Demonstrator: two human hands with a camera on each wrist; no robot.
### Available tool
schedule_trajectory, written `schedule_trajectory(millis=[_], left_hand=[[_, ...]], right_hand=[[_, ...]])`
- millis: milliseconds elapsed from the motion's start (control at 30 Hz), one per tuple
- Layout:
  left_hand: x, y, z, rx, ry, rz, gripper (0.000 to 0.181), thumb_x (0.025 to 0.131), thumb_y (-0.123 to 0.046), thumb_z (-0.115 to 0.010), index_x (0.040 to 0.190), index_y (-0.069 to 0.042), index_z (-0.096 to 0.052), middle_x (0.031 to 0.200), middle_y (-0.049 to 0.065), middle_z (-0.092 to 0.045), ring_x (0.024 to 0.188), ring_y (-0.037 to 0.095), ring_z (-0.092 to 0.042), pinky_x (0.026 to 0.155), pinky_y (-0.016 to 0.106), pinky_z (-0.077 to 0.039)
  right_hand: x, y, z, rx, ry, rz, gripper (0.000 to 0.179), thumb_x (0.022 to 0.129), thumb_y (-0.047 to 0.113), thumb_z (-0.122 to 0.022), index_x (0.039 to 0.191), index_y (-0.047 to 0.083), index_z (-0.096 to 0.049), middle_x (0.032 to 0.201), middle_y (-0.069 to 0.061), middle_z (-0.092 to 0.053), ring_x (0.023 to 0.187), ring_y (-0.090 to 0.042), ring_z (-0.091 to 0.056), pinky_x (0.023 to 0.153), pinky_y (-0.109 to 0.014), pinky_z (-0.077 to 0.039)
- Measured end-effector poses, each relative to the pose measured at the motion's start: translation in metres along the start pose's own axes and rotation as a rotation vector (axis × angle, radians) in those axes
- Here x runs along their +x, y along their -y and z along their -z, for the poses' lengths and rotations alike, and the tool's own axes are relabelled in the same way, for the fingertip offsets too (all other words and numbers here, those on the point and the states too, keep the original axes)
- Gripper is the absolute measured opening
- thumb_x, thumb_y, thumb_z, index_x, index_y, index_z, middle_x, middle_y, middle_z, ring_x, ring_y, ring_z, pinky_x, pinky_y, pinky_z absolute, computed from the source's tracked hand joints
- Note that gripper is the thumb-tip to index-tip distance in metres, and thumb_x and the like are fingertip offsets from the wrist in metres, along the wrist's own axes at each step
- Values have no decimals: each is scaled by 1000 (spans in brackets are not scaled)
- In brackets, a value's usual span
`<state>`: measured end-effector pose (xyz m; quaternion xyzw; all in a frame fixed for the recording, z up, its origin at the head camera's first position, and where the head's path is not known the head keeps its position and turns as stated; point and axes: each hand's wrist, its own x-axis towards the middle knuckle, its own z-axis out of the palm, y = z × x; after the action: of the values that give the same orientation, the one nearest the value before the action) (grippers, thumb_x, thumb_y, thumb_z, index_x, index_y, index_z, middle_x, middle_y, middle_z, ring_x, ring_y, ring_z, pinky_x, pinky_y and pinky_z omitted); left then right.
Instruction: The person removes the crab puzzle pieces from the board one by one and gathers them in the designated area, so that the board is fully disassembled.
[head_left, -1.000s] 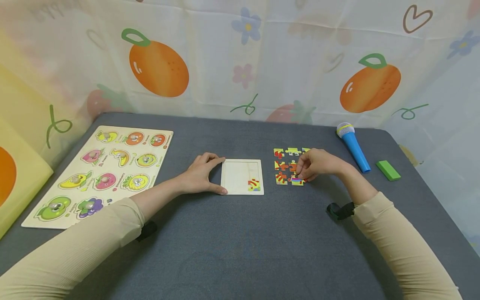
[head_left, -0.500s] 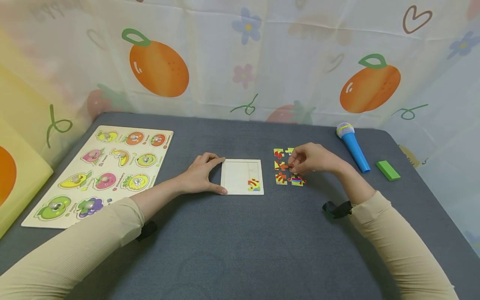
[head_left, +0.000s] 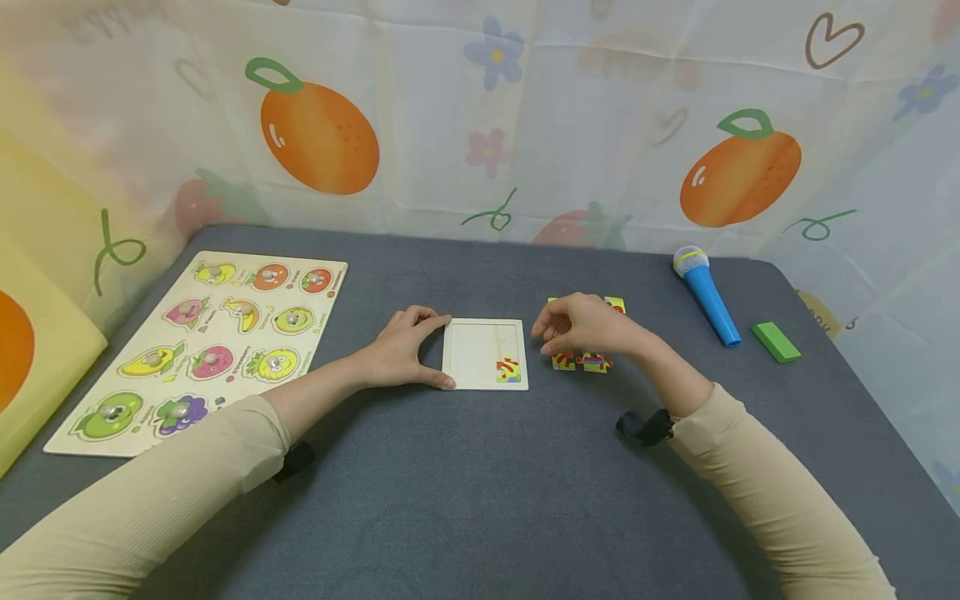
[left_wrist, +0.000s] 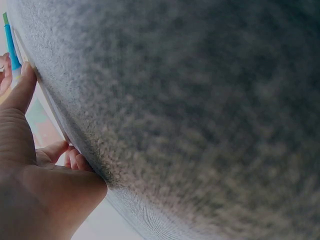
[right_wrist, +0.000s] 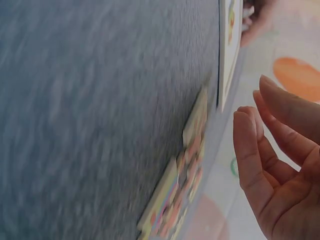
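Note:
A shallow pale wooden puzzle tray lies mid-table, with one red and yellow jigsaw piece in its lower right corner. My left hand grips the tray's left side, index fingertip at the far corner and thumb at the near one. To the right of the tray, my right hand hovers over loose jigsaw pieces and covers several of them. In the right wrist view, its fingers are loosely bent, apart from the thumb, and nothing shows between them. The pieces lie on the cloth below.
A fruit peg board lies at the left under the left forearm. At the right are a blue toy microphone and a green block. A fruit-printed curtain hangs behind the dark table.
My right hand has moved left across the loose pieces toward the tray, uncovering the lower pieces and its thumb and finger parting. My left hand and the tray have stayed still.

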<state>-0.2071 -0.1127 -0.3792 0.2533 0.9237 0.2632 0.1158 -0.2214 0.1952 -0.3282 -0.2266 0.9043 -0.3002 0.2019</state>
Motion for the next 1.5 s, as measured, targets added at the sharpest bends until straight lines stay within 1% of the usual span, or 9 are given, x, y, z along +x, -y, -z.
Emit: schedule_trajectory(millis=[200,400,500,633,767,933,1067,1300,1500], left_hand=[[0,0,0,-2,2,0,100,75,-45,-84,153,-6,-36,148,21,-36,131,38,-35,110,58,-30],[0,0,0,-1,1,4,100,74,-45,-84,153,-7,-36,148,20,-36,132,38,-35,110,58,-31],[0,0,1,-4,2,3,100,74,-45,-84,153,-7,-36,148,20,-37,131,38,-35,110,58,-31],[1,0,0,-7,7,7,100,74,-44,-84,153,-7,-35,148,20,-36,132,37,-35,110,57,-31],[1,0,0,-8,11,15,101,74,-44,-84,154,-8,-35,149,19,-36,133,37,-34,111,57,-29],[1,-1,0,-6,15,17,101,74,-44,-84,154,-8,-34,150,19,-35,133,37,-34,112,57,-29],[1,0,0,-2,7,4,101,74,-45,-84,153,-7,-35,149,20,-36,132,38,-35,110,58,-30],[1,2,-2,-32,-1,3,102,72,-45,-85,153,-7,-36,148,20,-36,133,39,-34,111,59,-29],[1,0,0,-13,11,8,101,74,-44,-85,154,-7,-35,149,20,-35,134,38,-34,111,58,-29]], right_hand=[[4,12,-11,14,37,31,22,83,9,-77,104,6,-71,91,-6,-67,79,-16,-60,68,-27,-49],[10,17,-19,23,66,45,24,82,9,-78,104,7,-71,90,-5,-69,77,-13,-61,71,-28,-51],[14,19,-22,9,77,64,25,81,9,-80,104,5,-71,89,-5,-69,78,-12,-61,71,-26,-50],[16,22,-26,-26,73,74,27,78,10,-82,101,5,-70,87,-4,-66,76,-10,-57,69,-24,-46],[18,23,-29,-63,62,64,27,76,12,-84,99,7,-70,86,-4,-65,75,-10,-54,68,-24,-43],[20,22,-32,-110,52,69,29,74,14,-85,96,7,-68,86,-4,-65,76,-10,-54,70,-23,-43],[20,22,-33,-138,44,71,30,72,15,-87,95,8,-68,85,-3,-66,76,-10,-55,71,-23,-43],[21,21,-34,-162,43,77,30,72,15,-87,93,9,-68,85,-2,-65,76,-11,-54,71,-24,-43],[22,21,-35,-166,34,82,30,71,15,-88,93,9,-68,85,-3,-65,76,-11,-55,71,-24,-44]])
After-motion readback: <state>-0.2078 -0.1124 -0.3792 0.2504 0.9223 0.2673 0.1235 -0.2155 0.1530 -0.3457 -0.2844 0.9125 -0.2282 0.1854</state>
